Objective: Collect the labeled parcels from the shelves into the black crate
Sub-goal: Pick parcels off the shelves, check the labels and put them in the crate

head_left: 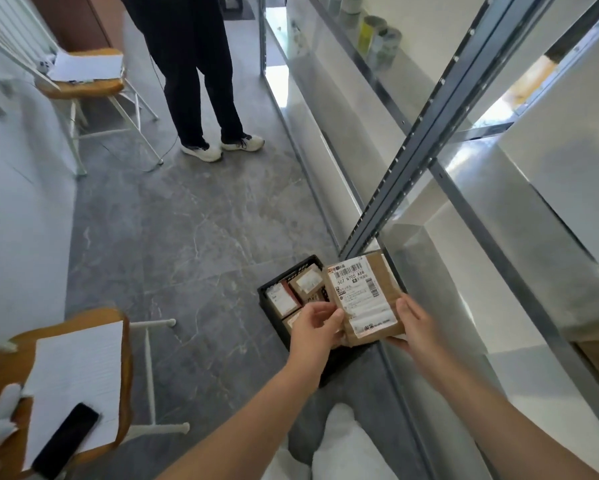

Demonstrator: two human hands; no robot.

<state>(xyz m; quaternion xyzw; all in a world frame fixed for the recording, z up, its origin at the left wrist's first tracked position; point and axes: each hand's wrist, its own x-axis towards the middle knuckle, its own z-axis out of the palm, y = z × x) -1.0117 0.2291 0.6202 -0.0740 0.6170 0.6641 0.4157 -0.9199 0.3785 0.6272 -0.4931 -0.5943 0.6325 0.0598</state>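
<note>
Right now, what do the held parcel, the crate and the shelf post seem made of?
The parcel: brown cardboard, matt, with a white paper label stuck on. The crate: probably black plastic, going by its slotted moulded wall. The post: metal, grey painted finish with a slight sheen, holes punched along it.

Black phone [66, 441] on chair [0, 362], standing person [187, 64], cans [381, 38]

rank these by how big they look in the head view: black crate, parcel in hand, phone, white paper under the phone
1. white paper and black crate, too close to rank: the crate is partly hidden
2. parcel
3. phone
</note>
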